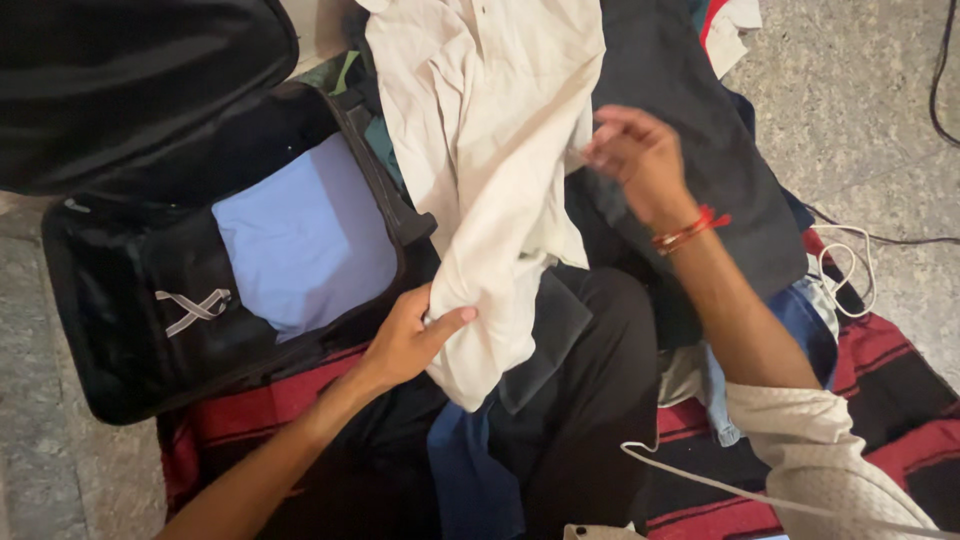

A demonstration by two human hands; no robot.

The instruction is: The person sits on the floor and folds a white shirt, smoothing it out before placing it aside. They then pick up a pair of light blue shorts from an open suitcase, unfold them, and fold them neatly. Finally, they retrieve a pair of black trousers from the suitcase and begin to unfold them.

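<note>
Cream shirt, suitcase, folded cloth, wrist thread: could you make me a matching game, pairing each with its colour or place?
Things:
1. cream shirt
2. suitcase
3. folded cloth
4. wrist thread

Descriptions:
a. red, on the right wrist
b. black, lying open
c. held by both hands
d. pale blue, inside the suitcase

Pairs: 1-c, 2-b, 3-d, 4-a

The left hand pinches the shirt low down; the right hand holds its edge higher up.

Speckled grey stone floor (860,110) under a red-and-black striped blanket (900,400).
</note>
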